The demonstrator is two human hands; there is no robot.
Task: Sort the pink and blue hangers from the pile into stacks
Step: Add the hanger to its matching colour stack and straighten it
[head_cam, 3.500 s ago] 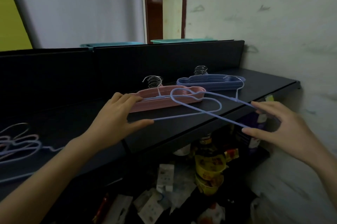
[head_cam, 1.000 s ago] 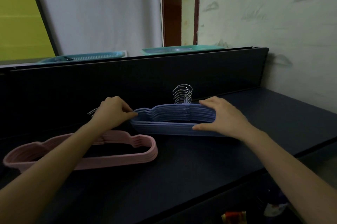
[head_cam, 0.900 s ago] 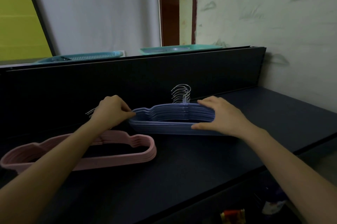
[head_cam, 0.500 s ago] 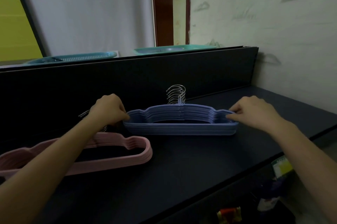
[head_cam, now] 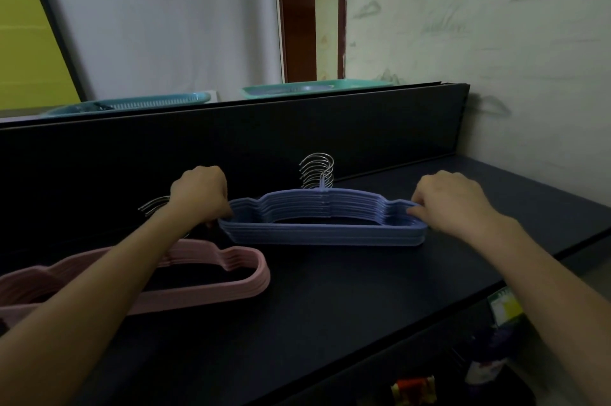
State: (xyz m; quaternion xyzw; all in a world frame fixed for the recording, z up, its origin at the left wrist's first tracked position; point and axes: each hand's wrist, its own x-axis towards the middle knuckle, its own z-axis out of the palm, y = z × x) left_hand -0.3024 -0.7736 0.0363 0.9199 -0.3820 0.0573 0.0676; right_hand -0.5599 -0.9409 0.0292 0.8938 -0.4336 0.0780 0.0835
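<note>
Blue hanger stack (head_cam: 322, 227), tabletop (head_cam: 330, 306).
Light, stiff, prone to sliding; left hand (head_cam: 200, 194) and right hand (head_cam: 453, 204) grips pinch its ends.

- One hanger stack (head_cam: 322, 235) lies on the counter (head_cam: 330, 323) near its back edge, hooks (head_cam: 317, 171) toward the back panel (head_cam: 264, 134).
- My left hand (head_cam: 200, 192) sits at that stack's left end, my right hand (head_cam: 453, 204) at its right end.
- A second hanger stack (head_cam: 205, 286) lies to the left and nearer the front edge, under my left forearm.
- Two baskets (head_cam: 139, 103) sit behind the back panel.
- A wall (head_cam: 479, 42) borders the counter's right edge.
</note>
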